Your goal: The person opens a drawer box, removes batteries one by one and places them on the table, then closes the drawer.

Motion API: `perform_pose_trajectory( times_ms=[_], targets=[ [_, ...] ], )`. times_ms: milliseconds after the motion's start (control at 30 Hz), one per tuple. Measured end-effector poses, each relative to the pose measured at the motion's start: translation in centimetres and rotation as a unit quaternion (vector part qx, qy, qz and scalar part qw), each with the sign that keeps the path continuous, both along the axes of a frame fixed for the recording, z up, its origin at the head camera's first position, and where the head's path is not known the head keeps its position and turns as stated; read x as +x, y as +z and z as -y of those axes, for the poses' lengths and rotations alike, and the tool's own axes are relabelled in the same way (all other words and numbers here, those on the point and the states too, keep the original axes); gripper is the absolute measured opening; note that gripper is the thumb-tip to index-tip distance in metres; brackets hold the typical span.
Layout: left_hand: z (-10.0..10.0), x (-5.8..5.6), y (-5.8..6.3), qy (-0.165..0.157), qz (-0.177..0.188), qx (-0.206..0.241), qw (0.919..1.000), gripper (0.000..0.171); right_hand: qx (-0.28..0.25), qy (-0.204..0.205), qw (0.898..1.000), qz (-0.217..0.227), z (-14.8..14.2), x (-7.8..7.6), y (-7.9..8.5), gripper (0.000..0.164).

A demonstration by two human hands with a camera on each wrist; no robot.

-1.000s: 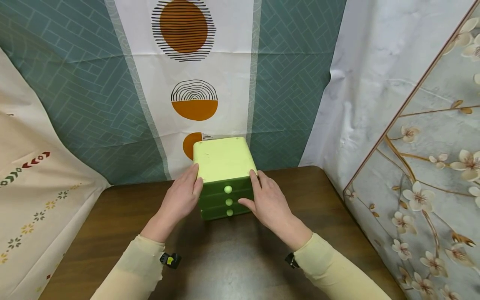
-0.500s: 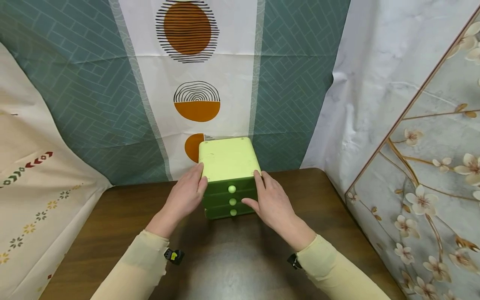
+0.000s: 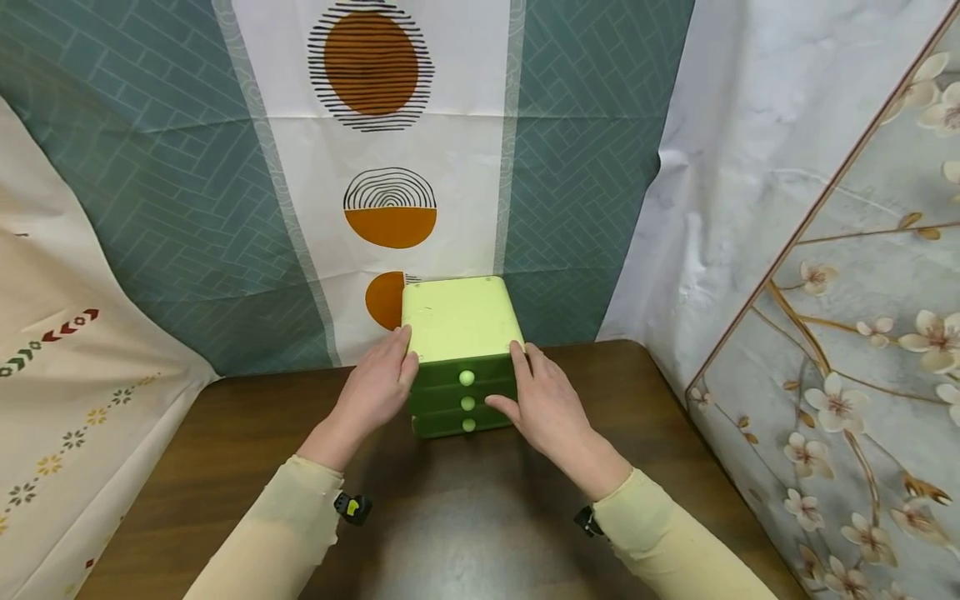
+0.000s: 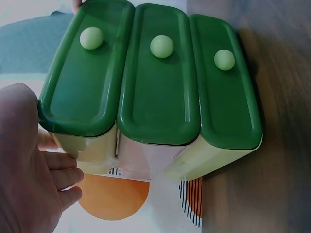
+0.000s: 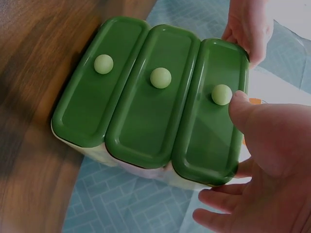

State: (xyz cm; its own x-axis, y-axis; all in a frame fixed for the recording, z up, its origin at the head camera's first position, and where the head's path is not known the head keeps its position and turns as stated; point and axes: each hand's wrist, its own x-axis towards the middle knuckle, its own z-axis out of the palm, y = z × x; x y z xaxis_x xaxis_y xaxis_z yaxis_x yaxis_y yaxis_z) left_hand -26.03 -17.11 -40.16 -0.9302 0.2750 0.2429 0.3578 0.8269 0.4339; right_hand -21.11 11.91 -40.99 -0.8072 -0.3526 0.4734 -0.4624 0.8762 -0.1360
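A small drawer chest (image 3: pixel 459 321) with a pale green top stood upright on the tabletop (image 3: pixel 465 533), near its rear edge, its three dark green fronts closed and turned toward the person. One round knob marked each front, the top knob (image 3: pixel 467 377) nearest the lid-like upper surface. The left hand (image 3: pixel 377 382) lay along the chest's left side, fingers extended rather than pinching; the right hand (image 3: pixel 551 407) rested at the front right corner, fingers nearly straight, thumb spread out before the drawer fronts. From where I stood, whether the chest's back touched the patterned cloth (image 3: pixel 472 150) behind it could not be made out. The likeliest trouble looked to be slippage: with flat fingers and no wrapped hold, uneven pressure could twist the chest askew, and a hard backward push could rumple the cloth. The right thumb might also snag the top knob and tug that drawer out. To the right hung a floral cloth (image 3: pixel 862 400); to the left, a cream one.
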Motion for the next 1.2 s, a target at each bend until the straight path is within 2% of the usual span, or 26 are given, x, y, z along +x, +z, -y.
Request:
perform_pose_trajectory(
  times_ms=[533,700,1000,1200],
  targets=[
    [-0.3,-0.8,0.2,-0.007,0.004,-0.001,1.0,0.066,-0.003,-0.001,1.0,-0.02,-0.2,-0.6,-0.2,0.092],
    [-0.4,-1.1,-0.2,-0.004,-0.001,0.0,1.0,0.066,-0.009,-0.001,1.0,-0.013,-0.3,-0.6,-0.2,0.092],
    [-0.4,-1.1,-0.5,-0.003,-0.005,0.01,0.9999,0.065,-0.008,0.001,1.0,-0.03,-0.3,-0.6,-0.3,0.091],
    [-0.3,-1.1,-0.1,-0.006,0.013,0.007,0.9999,0.067,-0.003,0.002,1.0,-0.029,-0.4,-0.7,-0.2,0.09]
  ],
)
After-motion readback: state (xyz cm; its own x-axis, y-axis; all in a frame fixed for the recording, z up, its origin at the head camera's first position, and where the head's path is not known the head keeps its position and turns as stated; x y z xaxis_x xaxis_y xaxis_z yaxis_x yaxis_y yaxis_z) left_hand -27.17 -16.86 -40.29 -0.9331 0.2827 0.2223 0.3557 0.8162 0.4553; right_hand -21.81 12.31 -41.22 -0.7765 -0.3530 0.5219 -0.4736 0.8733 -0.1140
